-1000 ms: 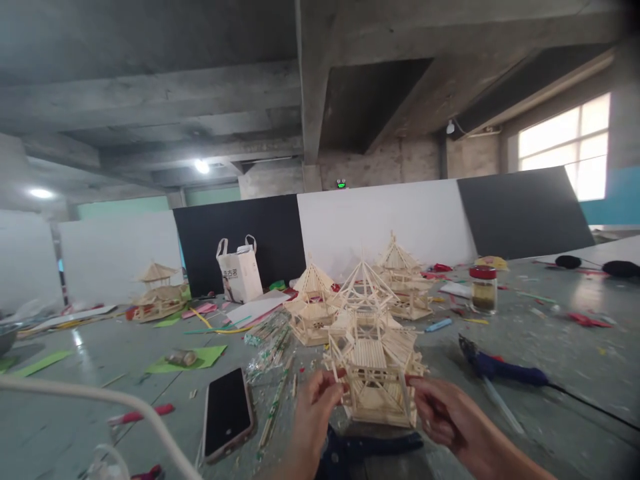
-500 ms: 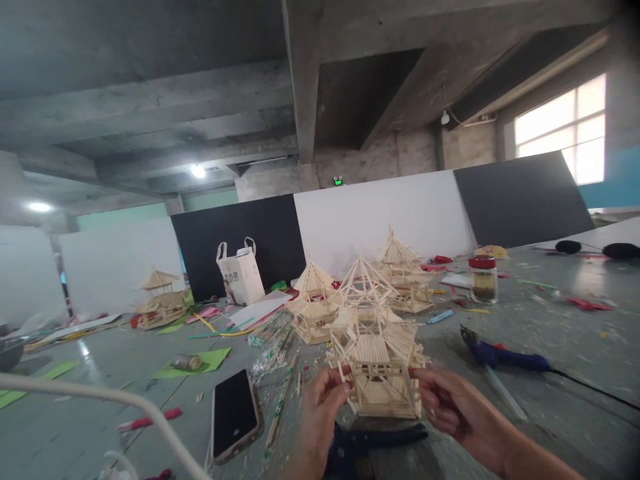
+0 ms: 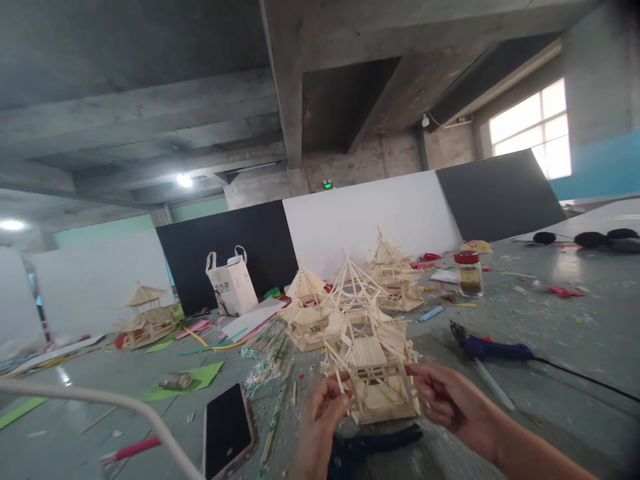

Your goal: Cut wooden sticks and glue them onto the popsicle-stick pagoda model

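Toward the near edge of the surface (image 3: 565, 340), the left hand (image 3: 321, 412) pinches a stick pavilion (image 3: 369, 351) by its left side; the right hand (image 3: 445, 397) touches its right, whether gripping I can't tell. Leftward lies a phone (image 3: 228, 432), rightward a blue-handled tool (image 3: 500, 350).

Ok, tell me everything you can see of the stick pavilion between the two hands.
The stick pavilion is a tiered model of pale sticks that look wooden. Its peak is a frame of bare, converging sticks with open gaps; below, slatted roof panels slope outward over an open lower storey with posts. It stands roughly upright, just beyond the dark blue tool. The left grip appears to pinch its near left side; the right grip reaches its right side, exact contact unclear. Its back is hidden.
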{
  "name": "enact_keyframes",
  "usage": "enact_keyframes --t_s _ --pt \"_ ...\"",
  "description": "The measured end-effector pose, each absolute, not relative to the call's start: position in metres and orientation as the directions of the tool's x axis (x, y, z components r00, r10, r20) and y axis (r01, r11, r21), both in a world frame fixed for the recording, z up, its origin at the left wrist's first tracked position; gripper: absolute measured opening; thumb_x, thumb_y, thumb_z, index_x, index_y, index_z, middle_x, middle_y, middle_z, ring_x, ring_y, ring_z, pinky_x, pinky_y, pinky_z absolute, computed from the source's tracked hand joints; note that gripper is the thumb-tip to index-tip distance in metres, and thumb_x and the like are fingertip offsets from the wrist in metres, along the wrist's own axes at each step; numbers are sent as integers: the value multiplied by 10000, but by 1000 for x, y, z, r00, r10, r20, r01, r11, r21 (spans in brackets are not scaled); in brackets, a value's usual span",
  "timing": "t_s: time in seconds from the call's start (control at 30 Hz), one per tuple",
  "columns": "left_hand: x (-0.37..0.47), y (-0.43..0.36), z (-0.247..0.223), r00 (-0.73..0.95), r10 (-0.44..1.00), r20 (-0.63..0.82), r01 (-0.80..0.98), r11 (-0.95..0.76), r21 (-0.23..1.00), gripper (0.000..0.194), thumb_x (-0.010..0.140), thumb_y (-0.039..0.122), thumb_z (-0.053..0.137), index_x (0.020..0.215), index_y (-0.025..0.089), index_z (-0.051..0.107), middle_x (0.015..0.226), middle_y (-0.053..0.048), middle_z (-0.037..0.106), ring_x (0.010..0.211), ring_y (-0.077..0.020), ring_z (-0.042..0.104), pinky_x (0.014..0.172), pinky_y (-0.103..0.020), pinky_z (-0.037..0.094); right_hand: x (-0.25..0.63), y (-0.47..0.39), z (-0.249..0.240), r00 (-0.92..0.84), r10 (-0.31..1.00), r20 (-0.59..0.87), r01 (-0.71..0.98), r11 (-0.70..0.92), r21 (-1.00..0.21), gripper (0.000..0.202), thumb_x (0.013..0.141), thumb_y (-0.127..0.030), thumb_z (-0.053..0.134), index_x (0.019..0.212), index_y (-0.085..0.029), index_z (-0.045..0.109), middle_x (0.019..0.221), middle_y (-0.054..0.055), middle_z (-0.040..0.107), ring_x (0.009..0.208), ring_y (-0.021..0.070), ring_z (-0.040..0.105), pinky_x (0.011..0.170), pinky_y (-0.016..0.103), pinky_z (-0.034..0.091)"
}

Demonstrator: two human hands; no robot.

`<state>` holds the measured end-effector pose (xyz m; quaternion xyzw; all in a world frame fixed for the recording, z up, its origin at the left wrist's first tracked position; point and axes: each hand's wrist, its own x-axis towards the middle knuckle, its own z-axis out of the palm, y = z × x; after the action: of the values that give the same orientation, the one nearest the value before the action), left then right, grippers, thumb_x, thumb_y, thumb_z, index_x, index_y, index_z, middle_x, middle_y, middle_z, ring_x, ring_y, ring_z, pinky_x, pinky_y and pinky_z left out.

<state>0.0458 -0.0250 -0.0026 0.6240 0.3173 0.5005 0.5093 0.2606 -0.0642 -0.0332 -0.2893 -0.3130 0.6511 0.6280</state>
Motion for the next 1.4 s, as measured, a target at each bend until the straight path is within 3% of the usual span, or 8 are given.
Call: enact_keyframes --t_s 0.53,0.8,1.0,1.3,1.4 --pt "41 -21 -3 332 904 271 -121 -244 962 106 682 259 614 611 184 594 1063 -90 645 810 -218 582 643 -293 437 258 -67 -35 -65 997 43 -588 -3 -809 393 624 -406 733 541 -155 441 473 -75 333 349 20 194 354 182 131" --pt "38 -17 -3 325 911 254 -150 -216 965 119 688 293 616 612 204 597 1026 -78 641 800 -210 557 639 -302 441 253 -71 -31 -46 998 34 -577 2 -817 352 629 -433 743 689 -143 553 456 -82 357 338 24 211 369 188 138" --pt "37 -16 -5 329 911 248 -156 -207 966 119 683 297 626 623 197 603 1007 -65 639 761 -199 561 637 -299 446 253 -70 -32 -71 996 50 -586 -1 -811 386 639 -431 739 561 -150 485 454 -73 352 345 24 215 375 196 141" --pt "35 -14 -6 352 902 248 -163 -202 966 106 707 292 614 681 191 635 1040 -85 622 781 -197 546 638 -295 445 253 -71 -34 -70 996 62 -591 9 -806 328 671 -423 714 612 -143 553 463 -67 386 350 29 233 377 192 156" --pt "34 -13 -5 347 906 244 -165 -197 966 109 700 286 621 650 190 627 1036 -80 625 773 -189 547 629 -282 442 252 -72 -35 -86 994 64 -587 2 -810 372 692 -425 699 538 -140 518 432 -60 366 346 32 238 376 193 174"
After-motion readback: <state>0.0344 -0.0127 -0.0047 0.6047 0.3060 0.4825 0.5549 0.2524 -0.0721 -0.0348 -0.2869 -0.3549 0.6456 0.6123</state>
